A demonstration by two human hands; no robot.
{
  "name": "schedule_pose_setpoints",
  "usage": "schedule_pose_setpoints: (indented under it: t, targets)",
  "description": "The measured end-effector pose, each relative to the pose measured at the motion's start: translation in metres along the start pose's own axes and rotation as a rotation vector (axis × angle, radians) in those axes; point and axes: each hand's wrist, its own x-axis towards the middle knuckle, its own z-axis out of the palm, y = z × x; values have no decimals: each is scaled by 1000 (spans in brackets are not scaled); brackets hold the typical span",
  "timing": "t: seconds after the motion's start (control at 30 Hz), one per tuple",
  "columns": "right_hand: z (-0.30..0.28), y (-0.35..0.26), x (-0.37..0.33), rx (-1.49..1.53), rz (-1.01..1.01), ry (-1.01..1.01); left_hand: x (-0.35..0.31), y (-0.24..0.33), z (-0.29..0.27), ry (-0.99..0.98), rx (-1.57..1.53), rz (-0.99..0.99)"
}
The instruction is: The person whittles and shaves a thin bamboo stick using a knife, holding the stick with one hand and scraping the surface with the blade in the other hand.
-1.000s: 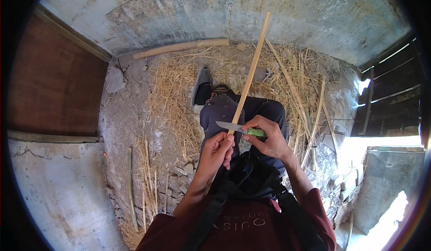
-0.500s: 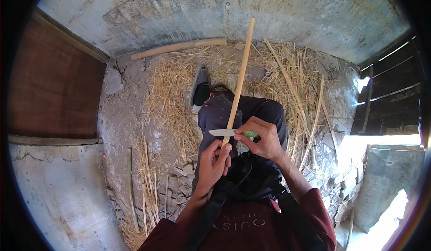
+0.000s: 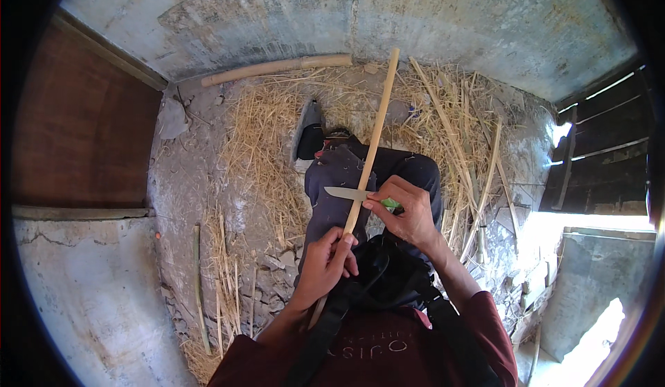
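A long pale strip of bamboo [image 3: 377,134] slants up and away from my lap, its far end raised toward the wall. My left hand [image 3: 325,259] is closed round its near part, thumb on top; below that hand the strip runs back beside my body. Across the strip, a little farther up, lies the blade of a knife [image 3: 343,193], its tip pointing left. My right hand [image 3: 409,214] grips the knife's green handle, mostly hidden by the fingers. The blade touches or nearly touches the strip, just above my bent leg [image 3: 329,172].
Heaps of pale shavings [image 3: 260,134] cover the floor around my legs. Long split strips [image 3: 492,179] lie at the right. A bamboo pole [image 3: 277,69] rests along the far wall [image 3: 415,20]. Rubble [image 3: 273,290] and a thin green stick [image 3: 199,283] are at the left.
The bamboo strip has been drawn back toward my body, its far end now lower in view. My left hand has come nearer to me with it; the knife has moved slightly away along the strip.
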Motion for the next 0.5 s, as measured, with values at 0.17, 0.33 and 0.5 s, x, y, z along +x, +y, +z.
schedule_pose_setpoints:
  t: [0.17, 0.33, 0.5]
  targets:
    - [-3, -8, -1, 17, 28, -47, 5, 16, -19, -117, 153, 26]
    - [3, -11, -10, 117, 37, -68, 3, 29, -19, -135, 80, -62]
    - [5, -8, -14, 221, 73, -57, 0, 28, -9, -150, -99, -94]
